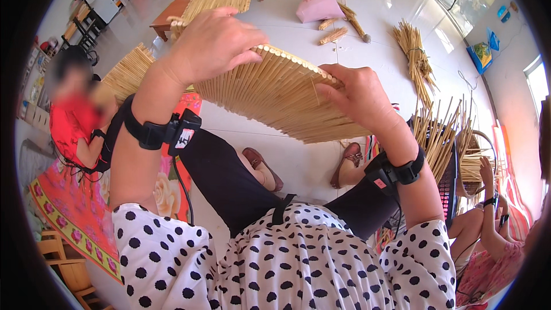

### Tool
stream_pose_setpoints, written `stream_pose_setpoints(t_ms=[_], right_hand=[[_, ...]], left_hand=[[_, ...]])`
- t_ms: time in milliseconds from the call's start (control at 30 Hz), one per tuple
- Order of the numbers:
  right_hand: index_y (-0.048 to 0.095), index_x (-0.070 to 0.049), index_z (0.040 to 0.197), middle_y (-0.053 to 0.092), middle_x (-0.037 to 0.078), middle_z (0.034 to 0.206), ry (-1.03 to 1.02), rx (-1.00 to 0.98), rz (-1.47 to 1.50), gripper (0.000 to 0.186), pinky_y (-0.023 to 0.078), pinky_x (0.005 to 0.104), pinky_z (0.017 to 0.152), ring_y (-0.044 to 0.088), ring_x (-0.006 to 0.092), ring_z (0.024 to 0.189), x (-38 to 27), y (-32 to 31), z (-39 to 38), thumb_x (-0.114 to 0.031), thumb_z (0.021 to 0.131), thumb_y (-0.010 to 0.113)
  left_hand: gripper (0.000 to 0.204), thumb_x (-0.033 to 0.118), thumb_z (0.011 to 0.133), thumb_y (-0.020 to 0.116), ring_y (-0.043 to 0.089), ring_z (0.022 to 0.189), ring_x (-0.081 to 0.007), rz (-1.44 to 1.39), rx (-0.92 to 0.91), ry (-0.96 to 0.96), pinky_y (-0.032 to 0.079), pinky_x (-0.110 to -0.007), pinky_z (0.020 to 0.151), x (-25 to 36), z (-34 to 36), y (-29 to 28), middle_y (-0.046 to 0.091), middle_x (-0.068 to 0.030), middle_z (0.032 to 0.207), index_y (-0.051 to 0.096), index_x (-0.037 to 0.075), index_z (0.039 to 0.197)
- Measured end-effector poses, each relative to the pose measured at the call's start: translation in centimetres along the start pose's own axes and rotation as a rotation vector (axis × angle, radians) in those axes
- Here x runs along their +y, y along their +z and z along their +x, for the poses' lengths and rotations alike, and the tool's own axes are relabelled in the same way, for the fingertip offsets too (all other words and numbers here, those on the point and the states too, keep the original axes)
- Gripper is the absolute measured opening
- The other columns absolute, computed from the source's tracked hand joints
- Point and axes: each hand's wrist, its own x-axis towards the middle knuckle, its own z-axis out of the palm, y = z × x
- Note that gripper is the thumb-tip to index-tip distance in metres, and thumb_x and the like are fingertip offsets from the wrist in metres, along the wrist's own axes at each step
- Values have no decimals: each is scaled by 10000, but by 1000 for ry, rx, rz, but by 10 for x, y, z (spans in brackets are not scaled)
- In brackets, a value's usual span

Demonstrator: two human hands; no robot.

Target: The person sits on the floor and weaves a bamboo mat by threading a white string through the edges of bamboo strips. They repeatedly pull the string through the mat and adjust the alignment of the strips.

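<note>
A mat of pale straw stalks (275, 100), laid side by side and bound together, stretches between my hands above my knees. Its upper edge shows the cut stalk ends and bows in a curve, while the rest hangs down toward me. My left hand (215, 46) is closed over that edge on the left, higher up, its thumb toward the middle. On the right, my right hand (361, 95) pinches the same edge between thumb and fingers. Part of the mat's left end is hidden behind my left hand and forearm.
A low wooden table (166, 14) bearing another straw mat (221, 0) stands ahead. Beyond lie a pink paper wrap (318, 3) and a tied stalk bundle (416, 54). Loose stalks (439, 138) stand close at right. People sit on both sides; a red floral cloth (69, 195) lies left.
</note>
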Motion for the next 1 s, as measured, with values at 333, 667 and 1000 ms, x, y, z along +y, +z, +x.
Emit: stream_pose_setpoints(t_ms=[333, 667, 1000], right_hand=[[600, 31, 794, 564, 245, 628, 103, 74, 103, 317, 466, 456, 550, 562, 440, 581, -24, 10, -6, -247, 923, 679], [574, 33, 752, 539, 244, 607, 282, 130, 88, 356, 439, 451, 539, 518, 443, 566, -24, -10, -25, -250, 957, 645], [578, 38, 768, 573, 254, 662, 328, 33, 120, 325, 460, 449, 587, 540, 454, 624, -39, -59, -40, -222, 959, 616]], left_hand=[[309, 246, 773, 769, 644, 977, -205, 232, 365, 55, 401, -502, 1062, -3, 17, -16, 689, 7, 971, 690, 124, 1046], [367, 153, 710, 813, 643, 903, -216, -149, 742, -14, 555, -327, 752, 70, 20, 57, 638, -53, 986, 692, 72, 1047], [178, 80, 722, 744, 626, 822, -207, -178, 927, 196, 547, -310, 653, 105, 65, 82, 597, -56, 836, 683, 47, 886]])
